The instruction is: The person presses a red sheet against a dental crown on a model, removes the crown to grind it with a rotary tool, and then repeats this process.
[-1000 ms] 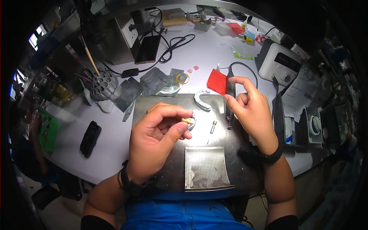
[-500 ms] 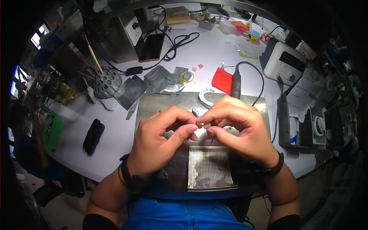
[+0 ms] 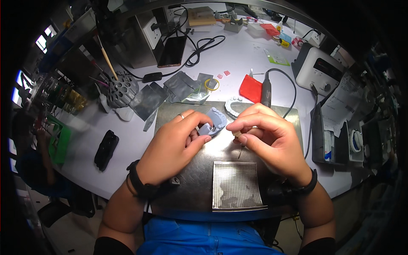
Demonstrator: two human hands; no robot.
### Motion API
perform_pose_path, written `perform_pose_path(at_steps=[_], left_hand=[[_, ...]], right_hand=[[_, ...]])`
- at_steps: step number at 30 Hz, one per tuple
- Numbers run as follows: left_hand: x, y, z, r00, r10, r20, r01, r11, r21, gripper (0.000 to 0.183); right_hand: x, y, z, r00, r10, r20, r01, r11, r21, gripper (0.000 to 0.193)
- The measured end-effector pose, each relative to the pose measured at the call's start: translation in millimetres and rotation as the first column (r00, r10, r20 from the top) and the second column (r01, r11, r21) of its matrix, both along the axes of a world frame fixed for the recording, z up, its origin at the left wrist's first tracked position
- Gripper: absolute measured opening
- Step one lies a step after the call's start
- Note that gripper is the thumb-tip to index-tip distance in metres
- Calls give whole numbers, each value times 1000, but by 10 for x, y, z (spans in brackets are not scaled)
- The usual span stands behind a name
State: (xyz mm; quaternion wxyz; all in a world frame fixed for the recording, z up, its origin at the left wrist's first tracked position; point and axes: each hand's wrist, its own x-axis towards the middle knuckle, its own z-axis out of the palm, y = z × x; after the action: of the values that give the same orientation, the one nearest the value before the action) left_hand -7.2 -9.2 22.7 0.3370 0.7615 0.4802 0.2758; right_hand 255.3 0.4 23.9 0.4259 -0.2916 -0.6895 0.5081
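Observation:
A blue-grey dental model (image 3: 219, 120) with a row of teeth is in my left hand (image 3: 172, 142), whose fingers and thumb close on its left side. Just right of it, my right hand (image 3: 274, 138) pinches a small cream-coloured piece (image 3: 236, 133) between thumb and fingers; it looks like a tooth crown, but much of it is covered. A thin dark pin (image 3: 240, 154) sticks out below the right thumb. Behind the right fingers lies a pale horseshoe-shaped dental arch (image 3: 230, 107), partly hidden. Both hands are above a metal board (image 3: 191, 187).
A perforated metal sheet (image 3: 236, 187) lies on the board's near side. Beyond the board are a dark handpiece (image 3: 266, 93) on a cable, a red pouch (image 3: 250, 88) and grey abrasive sheets (image 3: 180, 86). A control box (image 3: 318, 70) stands right; a round tool holder (image 3: 122, 91) stands left.
My hands have moved apart. The left has gone from pinching close to the right hand to gripping the blue-grey dental model. The right keeps the small cream piece.

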Motion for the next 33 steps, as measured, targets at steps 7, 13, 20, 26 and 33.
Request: perform_pose_path(at_steps=[7,13,20,26,33], left_hand=[[120,-135,2,927,-60,370,60,998,11,37],[191,-207,-10,814,-82,575,114,993,-19,38],[192,-258,11,756,-88,649,167,984,-61,38],[212,-287,26,737,-96,669,195,978,-75,37],[200,-305,29,752,-87,653,204,973,-106,36]], right_hand=[[2,-33,9,993,-45,-109,43,999,-22,25],[7,-96,100,985,-56,-160,21,977,-213,28],[23,-114,121,987,9,-163,-69,927,-368,28],[46,-106,128,992,-6,-124,-51,892,-450,20],[47,-96,135,993,27,-113,-76,889,-452,16]])
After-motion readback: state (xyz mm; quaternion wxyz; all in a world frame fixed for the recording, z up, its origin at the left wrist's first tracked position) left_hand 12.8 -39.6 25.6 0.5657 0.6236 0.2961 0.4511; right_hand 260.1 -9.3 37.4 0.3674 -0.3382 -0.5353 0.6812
